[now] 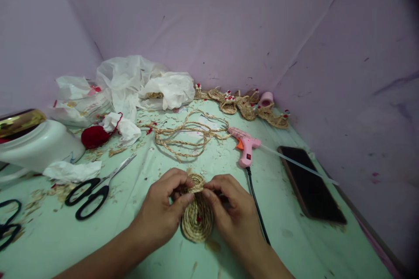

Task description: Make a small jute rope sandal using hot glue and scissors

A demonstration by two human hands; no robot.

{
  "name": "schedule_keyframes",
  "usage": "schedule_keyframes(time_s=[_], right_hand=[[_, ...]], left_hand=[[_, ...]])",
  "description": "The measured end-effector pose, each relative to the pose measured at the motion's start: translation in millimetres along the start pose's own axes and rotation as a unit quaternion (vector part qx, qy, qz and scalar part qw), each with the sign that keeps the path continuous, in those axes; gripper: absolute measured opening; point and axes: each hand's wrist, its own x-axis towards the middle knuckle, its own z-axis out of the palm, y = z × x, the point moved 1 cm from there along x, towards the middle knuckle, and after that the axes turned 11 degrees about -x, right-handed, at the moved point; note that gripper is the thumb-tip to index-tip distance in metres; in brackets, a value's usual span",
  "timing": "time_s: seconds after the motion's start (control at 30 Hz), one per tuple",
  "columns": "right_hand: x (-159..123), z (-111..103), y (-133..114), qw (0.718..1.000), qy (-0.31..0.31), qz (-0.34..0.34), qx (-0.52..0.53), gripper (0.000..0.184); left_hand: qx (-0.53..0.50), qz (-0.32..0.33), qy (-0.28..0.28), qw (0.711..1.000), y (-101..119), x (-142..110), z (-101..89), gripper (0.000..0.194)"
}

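Observation:
A small straw slipper, its sole made of coiled braided cord with a red spot near the middle, lies on the table in front of me. My left hand pinches the left side of the braided strap that crosses the slipper's upper part. At the strap's right end, the thumb and fingers of my right hand are closed. Beyond my hands lies a loose bundle of braided straw cord. A pink glue gun rests to the right of that bundle, with a glue stick protruding from its back.
Black-handled scissors lie at left, near a red yarn ball and a white pot. Plastic bags and several finished straw slippers line the back. A phone lies right of the glue gun's black cord.

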Motion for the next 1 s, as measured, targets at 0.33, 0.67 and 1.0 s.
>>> schedule_keyframes(time_s=[0.33, 0.67, 1.0], right_hand=[[9, -13, 11, 0.992, 0.044, 0.103, 0.055, 0.013], [8, 3, 6, 0.996, -0.041, 0.011, 0.078, 0.020], [6, 7, 7, 0.997, -0.022, -0.011, 0.074, 0.019]], left_hand=[[0.017, -0.004, 0.003, 1.000, 0, 0, -2.0, 0.003], [0.025, 0.013, 0.001, 1.000, -2, 1, -0.7, 0.004], [0.021, 0.012, 0.006, 1.000, 0, 2, 0.0, 0.004]])
